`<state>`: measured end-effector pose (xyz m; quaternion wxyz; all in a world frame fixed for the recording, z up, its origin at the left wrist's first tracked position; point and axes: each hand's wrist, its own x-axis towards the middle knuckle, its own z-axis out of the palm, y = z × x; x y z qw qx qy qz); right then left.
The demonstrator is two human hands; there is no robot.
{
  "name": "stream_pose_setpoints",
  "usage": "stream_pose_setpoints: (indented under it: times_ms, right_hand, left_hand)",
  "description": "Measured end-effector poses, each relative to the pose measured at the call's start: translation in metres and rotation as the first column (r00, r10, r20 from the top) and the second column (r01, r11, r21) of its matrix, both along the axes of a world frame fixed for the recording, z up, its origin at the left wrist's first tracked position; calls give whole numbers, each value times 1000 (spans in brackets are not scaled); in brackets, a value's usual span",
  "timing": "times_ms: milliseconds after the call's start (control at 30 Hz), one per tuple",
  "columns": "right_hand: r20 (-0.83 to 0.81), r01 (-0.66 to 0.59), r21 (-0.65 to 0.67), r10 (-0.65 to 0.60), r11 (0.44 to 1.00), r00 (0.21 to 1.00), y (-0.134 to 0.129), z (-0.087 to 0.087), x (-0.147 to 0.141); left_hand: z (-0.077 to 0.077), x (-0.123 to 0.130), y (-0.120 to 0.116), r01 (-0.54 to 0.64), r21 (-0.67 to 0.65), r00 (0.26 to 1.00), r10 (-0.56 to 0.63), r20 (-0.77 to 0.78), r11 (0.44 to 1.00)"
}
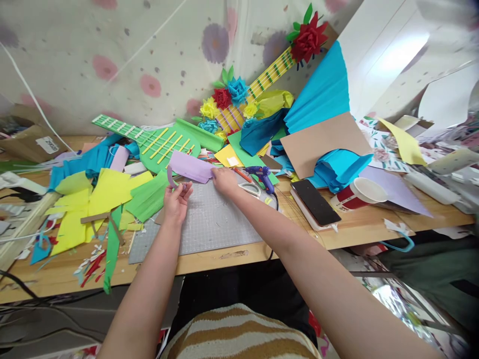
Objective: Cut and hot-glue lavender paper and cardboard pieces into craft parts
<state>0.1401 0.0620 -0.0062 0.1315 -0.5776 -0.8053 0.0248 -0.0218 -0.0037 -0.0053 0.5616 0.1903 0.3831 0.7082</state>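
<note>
A lilac sheet of crepe paper (190, 167) lies over the far edge of the grey cutting mat (209, 219). My left hand (176, 202) has its fingers curled round a narrow lilac strip (170, 178) that bends down at the sheet's left end. At the right end of the sheet, my right hand (225, 182) grips its edge with the fingertips partly hidden. Just right of that hand lie scissors (250, 189) and a blue glue gun (264, 177). Behind the sheet rests a green paper guitar (164, 149) with yellow strips.
A yellow guitar (258, 89) with paper flowers leans against the wall. Yellow paper (108, 192) and scraps cover the left side. On the right are a phone (316, 202), a paper cup (361, 193), brown cardboard (325, 139) and blue crepe paper (322, 92).
</note>
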Motion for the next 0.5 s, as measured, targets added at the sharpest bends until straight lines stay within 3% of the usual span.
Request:
stream_pose_setpoints:
  times_ms: [133,233,300,367,433,500]
  right_hand:
    - [-38,52,2,-52,999,998,-3,9,2]
    - [-331,170,11,-157,985,931,-3,19,9]
    - [-601,213,-51,-201,976,774,-3,26,11]
    - [-766,170,-178,-245,969,595,-4,30,12]
    - [-832,84,-309,-313,947,459,-9,30,11]
    - [-850,19,-391,-369,920,377,-15,27,10]
  left_hand:
    - [-3,2,3,41,13,999,-41,5,999]
    - [-5,3,9,71,17,997,-71,6,997]
    - [-7,4,11,89,18,996,-89,-11,996]
    - [-9,6,12,94,29,994,-93,-52,995]
    - [-11,7,12,77,59,992,-71,-104,995]
    - [-13,7,10,44,108,988,-27,-150,993]
